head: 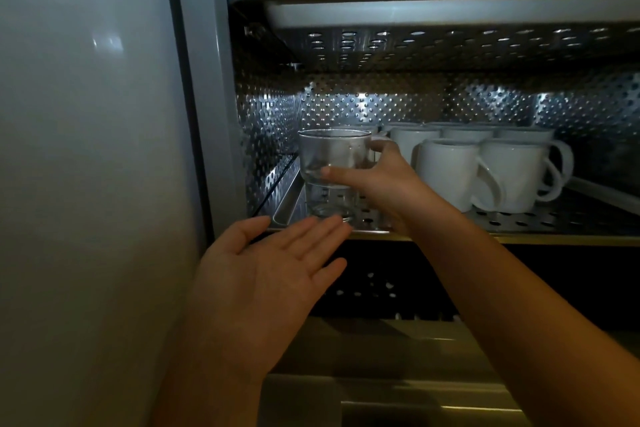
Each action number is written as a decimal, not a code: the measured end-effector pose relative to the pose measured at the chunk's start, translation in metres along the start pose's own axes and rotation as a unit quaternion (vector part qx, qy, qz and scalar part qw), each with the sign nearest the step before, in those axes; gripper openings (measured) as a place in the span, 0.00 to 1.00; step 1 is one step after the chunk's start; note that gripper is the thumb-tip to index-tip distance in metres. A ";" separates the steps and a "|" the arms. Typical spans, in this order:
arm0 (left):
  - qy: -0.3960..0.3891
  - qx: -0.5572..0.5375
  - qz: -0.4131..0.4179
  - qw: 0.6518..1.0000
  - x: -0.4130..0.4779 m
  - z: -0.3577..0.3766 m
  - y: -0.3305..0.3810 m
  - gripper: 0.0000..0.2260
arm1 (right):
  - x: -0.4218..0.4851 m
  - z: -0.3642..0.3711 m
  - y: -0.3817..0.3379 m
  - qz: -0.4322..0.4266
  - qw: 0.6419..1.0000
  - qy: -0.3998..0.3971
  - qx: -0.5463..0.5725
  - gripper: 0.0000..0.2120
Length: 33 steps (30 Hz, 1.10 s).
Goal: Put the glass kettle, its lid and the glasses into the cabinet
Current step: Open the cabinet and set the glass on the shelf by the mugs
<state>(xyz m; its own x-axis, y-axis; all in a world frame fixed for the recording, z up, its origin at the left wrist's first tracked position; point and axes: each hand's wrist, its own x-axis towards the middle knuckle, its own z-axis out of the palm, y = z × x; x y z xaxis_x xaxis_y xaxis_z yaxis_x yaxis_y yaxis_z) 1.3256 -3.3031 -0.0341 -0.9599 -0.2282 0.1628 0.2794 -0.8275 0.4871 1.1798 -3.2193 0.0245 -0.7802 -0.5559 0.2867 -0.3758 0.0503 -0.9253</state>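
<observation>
My right hand grips a clear glass from its right side, thumb across the front, fingers behind. This glass sits stacked on a second clear glass that stands on the perforated metal shelf at the cabinet's left end. My left hand hovers flat and palm up just below the shelf's front edge, under the glasses, holding nothing. No kettle or lid is in view.
Several white mugs crowd the shelf right of the glasses. A white tray lies on the upper shelf. The cabinet's grey frame and wall stand to the left. A lower shelf shows dimly beneath.
</observation>
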 end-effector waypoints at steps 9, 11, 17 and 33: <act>0.060 0.321 0.104 0.939 -0.016 0.028 -0.040 0.21 | -0.063 -0.032 0.007 -0.094 0.958 0.010 -0.271 0.28; 0.055 0.403 0.113 0.906 -0.016 0.030 -0.046 0.21 | -0.079 -0.037 0.010 -0.127 0.934 0.032 -0.331 0.26; 0.019 0.643 0.195 0.740 -0.023 0.039 -0.083 0.13 | -0.116 -0.055 0.011 -0.160 0.885 0.072 -0.431 0.26; -0.104 0.913 0.151 0.366 -0.049 0.065 -0.183 0.29 | -0.244 -0.127 0.032 0.065 0.804 0.074 -0.586 0.29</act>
<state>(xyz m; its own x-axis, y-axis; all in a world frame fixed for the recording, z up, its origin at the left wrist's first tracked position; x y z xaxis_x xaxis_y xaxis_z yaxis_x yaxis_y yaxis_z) 1.3230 -3.1070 -0.0761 -0.9095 0.0335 0.4144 0.1048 0.9830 0.1506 1.2950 -2.9764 -0.0433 -0.8690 -0.3826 0.3136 -0.4320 0.8958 -0.1043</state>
